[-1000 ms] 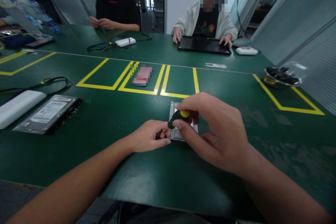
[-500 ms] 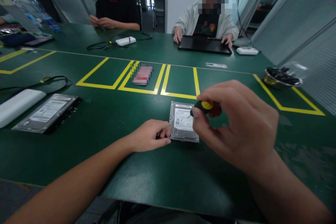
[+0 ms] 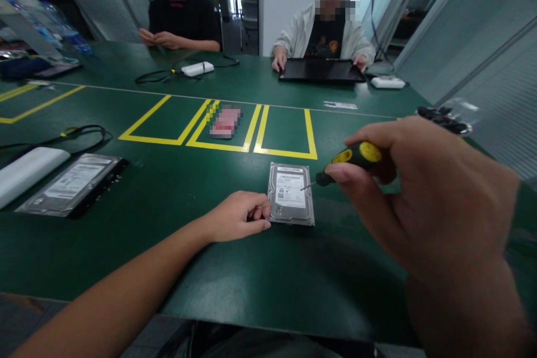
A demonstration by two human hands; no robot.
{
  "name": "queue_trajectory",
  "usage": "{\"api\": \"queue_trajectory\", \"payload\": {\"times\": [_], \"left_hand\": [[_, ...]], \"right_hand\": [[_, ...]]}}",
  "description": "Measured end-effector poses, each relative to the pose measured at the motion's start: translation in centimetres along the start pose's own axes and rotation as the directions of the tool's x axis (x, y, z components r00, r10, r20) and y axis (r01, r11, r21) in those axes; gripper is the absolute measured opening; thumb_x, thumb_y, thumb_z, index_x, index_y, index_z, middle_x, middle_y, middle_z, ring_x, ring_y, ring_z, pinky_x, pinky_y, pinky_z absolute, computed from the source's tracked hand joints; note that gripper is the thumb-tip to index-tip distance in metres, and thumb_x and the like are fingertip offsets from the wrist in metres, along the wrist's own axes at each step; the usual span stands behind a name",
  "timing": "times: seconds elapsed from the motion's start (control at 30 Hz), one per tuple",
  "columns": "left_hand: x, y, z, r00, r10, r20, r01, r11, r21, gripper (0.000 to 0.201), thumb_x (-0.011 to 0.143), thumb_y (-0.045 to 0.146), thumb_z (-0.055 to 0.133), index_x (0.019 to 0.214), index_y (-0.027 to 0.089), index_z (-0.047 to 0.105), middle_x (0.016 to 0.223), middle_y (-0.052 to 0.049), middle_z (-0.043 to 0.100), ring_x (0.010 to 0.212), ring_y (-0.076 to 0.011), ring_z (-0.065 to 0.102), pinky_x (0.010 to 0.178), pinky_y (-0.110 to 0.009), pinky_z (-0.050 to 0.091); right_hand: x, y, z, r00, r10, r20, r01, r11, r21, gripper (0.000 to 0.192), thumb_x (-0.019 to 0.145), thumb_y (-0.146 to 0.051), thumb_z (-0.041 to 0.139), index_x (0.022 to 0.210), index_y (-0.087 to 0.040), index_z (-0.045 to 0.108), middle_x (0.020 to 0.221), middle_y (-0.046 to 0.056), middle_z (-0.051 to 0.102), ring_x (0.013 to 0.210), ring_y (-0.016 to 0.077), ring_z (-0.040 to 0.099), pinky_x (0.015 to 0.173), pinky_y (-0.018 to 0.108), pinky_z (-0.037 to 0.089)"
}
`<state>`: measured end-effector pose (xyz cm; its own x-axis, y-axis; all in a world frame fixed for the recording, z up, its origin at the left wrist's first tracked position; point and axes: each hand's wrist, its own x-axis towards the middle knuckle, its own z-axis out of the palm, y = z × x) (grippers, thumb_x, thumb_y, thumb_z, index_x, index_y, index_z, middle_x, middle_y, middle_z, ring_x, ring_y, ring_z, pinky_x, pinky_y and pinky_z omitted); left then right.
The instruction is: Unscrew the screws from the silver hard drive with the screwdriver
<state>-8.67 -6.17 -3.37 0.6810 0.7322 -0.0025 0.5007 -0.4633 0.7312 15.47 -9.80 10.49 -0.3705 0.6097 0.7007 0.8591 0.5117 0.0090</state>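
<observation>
A silver hard drive (image 3: 289, 210) with a white label lies flat on the green table (image 3: 235, 285) in front of me. My left hand (image 3: 243, 215) rests on the table at the drive's left edge, its curled fingers touching that side. Between the thumb and fingers of my right hand (image 3: 428, 196) is a black and yellow screwdriver (image 3: 350, 158). Its thin shaft points left and down, and the tip appears over the drive's label; whether it touches cannot be made out.
On the left lie a second hard drive (image 3: 73, 182) and a white power adapter (image 3: 31, 173) with a black cable. Yellow tape outlines and a pink card (image 3: 226, 123) are farther back. Across the table, one person holds a black flat panel (image 3: 321, 70). A bowl of dark items (image 3: 444, 118) stands right.
My right hand has moved right and nearer to me with the screwdriver, uncovering the drive's right side. My left hand has stayed at the drive's edge. The view has shifted slightly.
</observation>
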Motion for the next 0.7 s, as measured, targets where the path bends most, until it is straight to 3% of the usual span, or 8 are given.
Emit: {"api": "queue_trajectory", "payload": {"times": [0.23,0.3,0.37,0.43,0.5,0.57,0.6,0.7], "left_hand": [[0.0,0.0,0.1,1.0,-0.002,0.002,0.002,1.0,-0.011,0.01,0.082,0.024,0.066,0.083,0.017,0.059,0.07,0.005,0.053,0.062,-0.0086,0.047,0.059,-0.022,0.035],[-0.1,0.0,0.1,1.0,-0.003,0.001,0.003,1.0,-0.013,0.01,0.082,0.024,0.065,0.083,0.017,0.059,0.071,0.005,0.054,0.062,-0.0087,0.047,0.059,-0.022,0.035],[-0.1,0.0,0.1,1.0,-0.003,0.0,0.003,1.0,-0.013,0.01,0.082,0.025,0.065,0.083,0.017,0.059,0.072,0.004,0.054,0.063,-0.0088,0.048,0.059,-0.022,0.035],[-0.2,-0.1,0.1,1.0,-0.003,0.002,0.003,1.0,-0.015,0.01,0.082,0.025,0.065,0.083,0.017,0.06,0.072,0.004,0.055,0.063,-0.0089,0.049,0.06,-0.022,0.035],[-0.2,-0.1,0.1,1.0,-0.006,0.005,0.006,1.0,-0.02,0.01,0.083,0.025,0.065,0.084,0.017,0.06,0.073,0.004,0.055,0.063,-0.0089,0.049,0.06,-0.022,0.036],[-0.1,-0.1,0.2,1.0,-0.008,0.006,0.009,1.0,-0.025,0.01,0.083,0.025,0.064,0.084,0.017,0.059,0.072,0.004,0.055,0.063,-0.0088,0.049,0.059,-0.022,0.036],[-0.1,-0.1,0.2,1.0,-0.008,0.006,0.008,1.0,-0.027,0.01,0.084,0.026,0.064,0.084,0.017,0.059,0.072,0.004,0.055,0.062,-0.0088,0.049,0.059,-0.022,0.036],[0.0,0.0,0.2,1.0,-0.009,0.011,0.009,1.0,-0.029,0.01,0.084,0.026,0.063,0.084,0.017,0.058,0.073,0.004,0.055,0.062,-0.0089,0.048,0.058,-0.022,0.036]], "right_hand": [[-0.6,1.0,0.2,0.992,0.122,-0.04,-0.126,0.986,-0.111,0.041,0.089,-0.063,0.054,0.093,-0.023,0.063,0.067,-0.002,0.058,0.052,0.0139,0.053,0.045,0.027,0.025],[-1.0,2.0,0.5,0.972,0.219,-0.089,-0.221,0.975,-0.015,0.035,0.085,-0.057,0.064,0.091,-0.022,0.062,0.073,-0.001,0.062,0.059,0.0151,0.06,0.05,0.027,0.035],[-1.5,3.2,1.0,0.898,0.416,-0.144,-0.384,0.9,0.204,0.025,0.08,-0.044,0.072,0.087,-0.022,0.061,0.077,-0.001,0.064,0.065,0.0169,0.065,0.056,0.029,0.046],[-2.1,4.6,1.5,0.744,0.66,-0.104,-0.49,0.645,0.587,0.021,0.076,-0.034,0.074,0.083,-0.023,0.058,0.068,-0.002,0.063,0.06,0.0186,0.067,0.053,0.03,0.051],[-2.8,6.0,2.0,0.607,0.791,0.075,-0.478,0.288,0.829,0.011,0.076,-0.028,0.064,0.076,-0.023,0.055,0.064,-0.002,0.063,0.055,0.0166,0.064,0.057,0.033,0.055],[-3.6,6.9,2.3,0.481,0.808,0.339,-0.52,-0.047,0.853,0.009,0.078,-0.032,0.053,0.078,-0.023,0.057,0.066,-0.001,0.063,0.056,0.0153,0.063,0.06,0.033,0.057],[-4.0,7.1,2.5,0.453,0.76,0.467,-0.563,-0.162,0.81,0.013,0.081,-0.034,0.05,0.08,-0.023,0.058,0.066,0.0,0.062,0.057,0.0157,0.062,0.061,0.033,0.057],[-5.4,6.4,2.8,0.365,0.578,0.73,-0.677,-0.373,0.634,0.016,0.086,-0.036,0.048,0.083,-0.023,0.057,0.068,0.001,0.062,0.059,0.0161,0.06,0.06,0.032,0.055]]}}
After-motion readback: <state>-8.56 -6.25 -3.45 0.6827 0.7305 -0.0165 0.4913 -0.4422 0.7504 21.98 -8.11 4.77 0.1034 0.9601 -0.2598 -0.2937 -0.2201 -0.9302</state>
